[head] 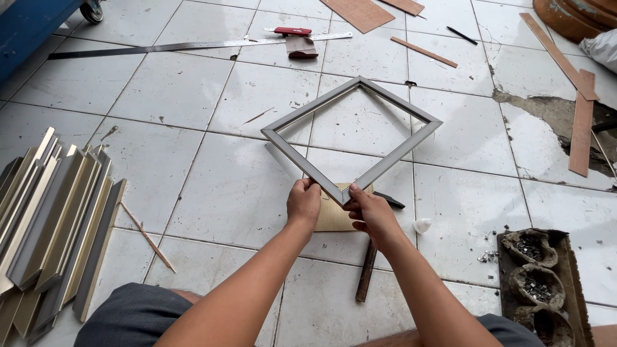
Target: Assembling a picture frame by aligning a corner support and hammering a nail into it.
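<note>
Fingers of our left hand and right hand are clenched on the near corner of a grey square picture frame, held tilted like a diamond above the tiled floor. All four mitred sides look joined; whether this corner is fastened we cannot tell. Both forearms reach forward, wrists close together. Under the fingers lie a small wooden block and a hammer; left of them, cut moulding lengths; right, a tray of staples.

Both forearms reach forward, converging; left hand and right hand sit close together, fingers curled shut in pinching grips, thumbs on top.
</note>
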